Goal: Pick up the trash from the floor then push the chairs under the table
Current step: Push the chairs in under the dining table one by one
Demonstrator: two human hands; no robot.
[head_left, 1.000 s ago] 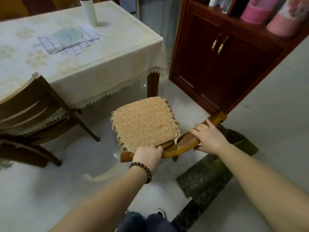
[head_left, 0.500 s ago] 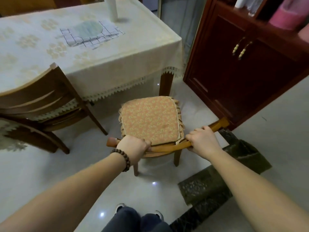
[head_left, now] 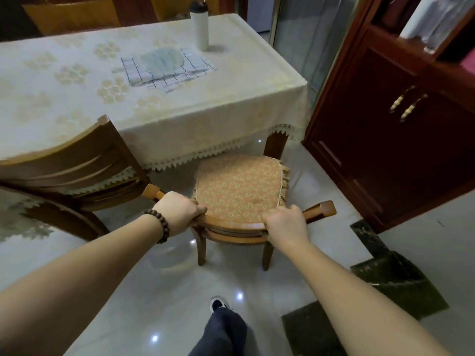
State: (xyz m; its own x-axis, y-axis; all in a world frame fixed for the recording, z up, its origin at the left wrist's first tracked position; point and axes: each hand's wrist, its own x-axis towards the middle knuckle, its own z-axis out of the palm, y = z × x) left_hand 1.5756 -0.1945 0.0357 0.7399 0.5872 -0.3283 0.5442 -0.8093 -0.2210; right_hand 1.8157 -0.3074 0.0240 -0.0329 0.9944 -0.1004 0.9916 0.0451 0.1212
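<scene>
A wooden chair [head_left: 318, 208] with an orange patterned cushion [head_left: 239, 187] stands upright in front of me, its seat facing the table [head_left: 144, 116]. My left hand [head_left: 180, 213], with a bead bracelet on the wrist, grips the left part of the curved backrest. Closed around the right part of that backrest is my right hand [head_left: 285, 224]. The cushion's far edge sits just at the lace hem of the cream tablecloth, beside the table's corner leg [head_left: 276, 145]. No trash shows on the floor.
A second, darker chair [head_left: 74, 163] is tucked at the table's edge to the left. A dark red cabinet [head_left: 385, 140] stands close on the right. On the table are a white bottle [head_left: 200, 24] and a checked cloth [head_left: 167, 68]. A dark threshold strip [head_left: 390, 273] lies at right.
The chair has swung from tilted and skewed to upright and square to the table, and has moved closer to it. Both hands stayed on the backrest; my view stepped forward.
</scene>
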